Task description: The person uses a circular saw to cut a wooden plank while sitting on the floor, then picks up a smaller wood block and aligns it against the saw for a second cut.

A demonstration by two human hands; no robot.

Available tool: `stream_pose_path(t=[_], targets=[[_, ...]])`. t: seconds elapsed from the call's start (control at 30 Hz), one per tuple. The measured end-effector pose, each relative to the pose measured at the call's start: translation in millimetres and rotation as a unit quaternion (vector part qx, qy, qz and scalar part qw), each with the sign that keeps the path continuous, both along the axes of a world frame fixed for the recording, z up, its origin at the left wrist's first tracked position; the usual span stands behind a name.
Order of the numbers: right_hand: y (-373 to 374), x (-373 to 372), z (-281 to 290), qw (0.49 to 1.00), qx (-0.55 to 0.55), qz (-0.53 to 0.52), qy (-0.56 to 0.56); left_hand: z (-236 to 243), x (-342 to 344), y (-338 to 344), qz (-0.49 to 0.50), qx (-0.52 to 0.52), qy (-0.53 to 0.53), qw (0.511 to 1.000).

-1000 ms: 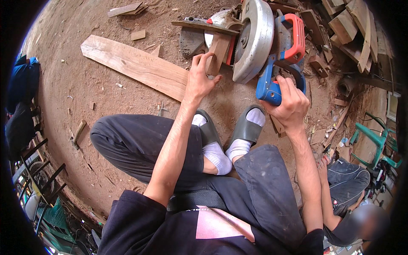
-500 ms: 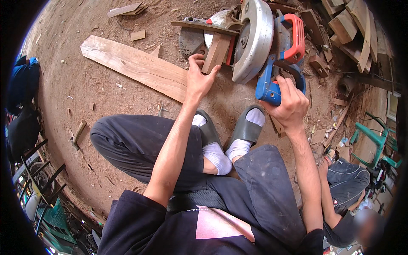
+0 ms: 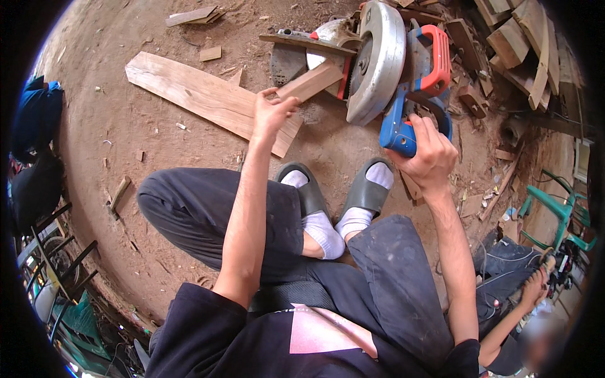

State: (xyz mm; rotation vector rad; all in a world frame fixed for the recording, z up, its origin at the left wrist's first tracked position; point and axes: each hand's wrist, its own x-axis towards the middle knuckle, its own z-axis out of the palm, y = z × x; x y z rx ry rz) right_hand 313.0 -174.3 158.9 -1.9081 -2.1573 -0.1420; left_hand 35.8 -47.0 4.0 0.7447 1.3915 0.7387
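Note:
My left hand (image 3: 272, 114) pinches the near end of a short wooden block (image 3: 312, 81), fingers slightly smeared by motion. The block slants up to the right, and its far end lies by the red-edged fence of a chop saw (image 3: 376, 63). My right hand (image 3: 429, 148) is wrapped round the saw's blue handle (image 3: 399, 126), its thumb side by the red trigger. Silver guarding covers most of the saw's disc. Under and behind my left hand, a long wooden board (image 3: 189, 89) with a pointed left end lies on the ground.
Offcuts are piled (image 3: 510, 44) at the far right. A hammer-like tool (image 3: 118, 196) lies on the dirt to the left. At the right, another person's hand (image 3: 535, 285) works near a green plastic chair (image 3: 547, 211). My sandalled feet (image 3: 372, 189) stand close in front of the saw.
My left hand has drawn back to the left, and the block has swung from nearly upright to a slant. My right hand stays on the handle. The other person's arm has moved.

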Motion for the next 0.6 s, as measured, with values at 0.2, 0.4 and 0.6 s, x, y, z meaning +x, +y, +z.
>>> stream_pose_path(t=[0.2, 0.4, 0.6], targets=[[1.5, -2.8, 0.6, 1.0, -0.003, 0.001, 0.013, -18.5, -28.7, 24.5, 0.096, 0.026, -0.052, 0.994], [0.8, -1.2, -0.4, 1.0, -0.009, 0.0, 0.012, -7.6, -22.9, 25.3, 0.155, 0.063, -0.093, 0.982], [0.7, 0.4, -0.9, 1.0, 0.001, 0.004, 0.013, 15.4, -22.1, 40.5, 0.009, 0.099, -0.028, 0.995]])
